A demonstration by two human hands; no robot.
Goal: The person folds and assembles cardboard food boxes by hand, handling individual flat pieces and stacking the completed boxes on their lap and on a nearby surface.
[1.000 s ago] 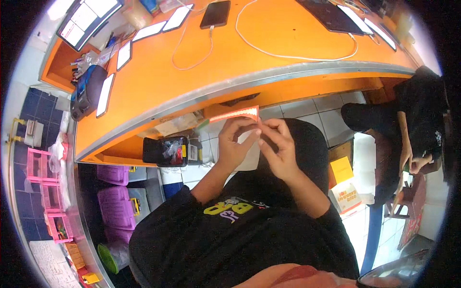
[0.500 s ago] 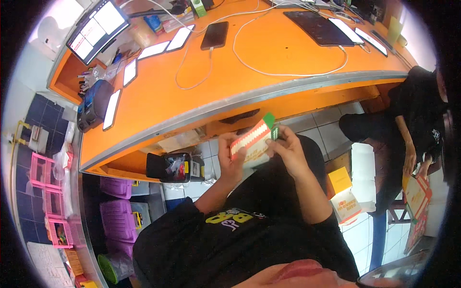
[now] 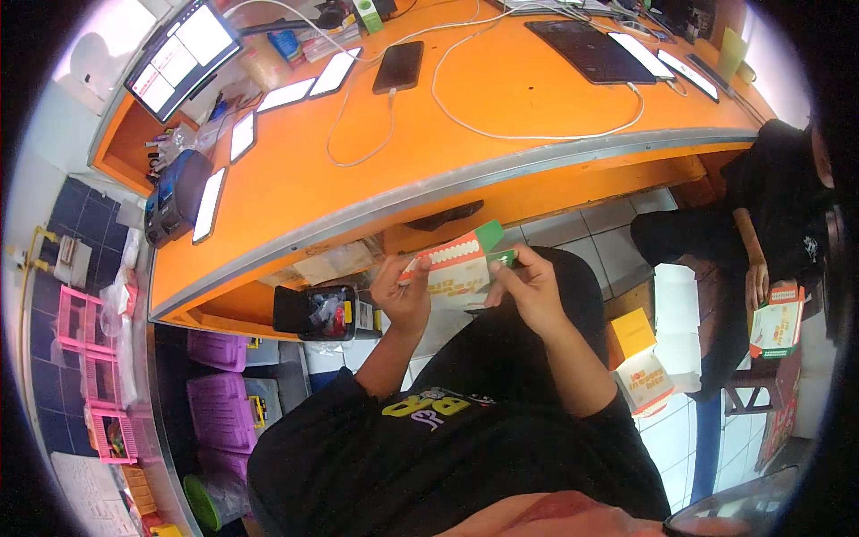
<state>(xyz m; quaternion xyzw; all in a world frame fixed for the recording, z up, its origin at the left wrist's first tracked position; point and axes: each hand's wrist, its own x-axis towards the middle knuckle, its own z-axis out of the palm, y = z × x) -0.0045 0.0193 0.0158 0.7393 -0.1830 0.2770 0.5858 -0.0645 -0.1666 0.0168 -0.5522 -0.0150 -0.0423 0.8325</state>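
A small cardboard box (image 3: pixel 461 285) in white, red and green hangs in front of me, above my lap. My left hand (image 3: pixel 400 294) is closed on its left end, with the thumb on the near face. At the other end, my right hand (image 3: pixel 530 285) pinches a green side flap between thumb and fingers. A wider green flap (image 3: pixel 489 235) sticks out at the upper right of the box. The box's far side and some of my fingertips are hidden.
An orange desk (image 3: pixel 474 107) stands ahead, bearing phones, a tablet (image 3: pixel 586 52) and cables. Unfolded white cartons (image 3: pixel 677 313) and a yellow box (image 3: pixel 631 334) lie at my right. Beyond them, a co-worker's hand (image 3: pixel 757 282) touches a similar carton (image 3: pixel 775 327). A black bin (image 3: pixel 309 313) stands under the desk.
The box has shifted slightly left and sits more level, its near face turned more toward me. My left hand has moved left along with it. The co-worker's carton has swung to another angle.
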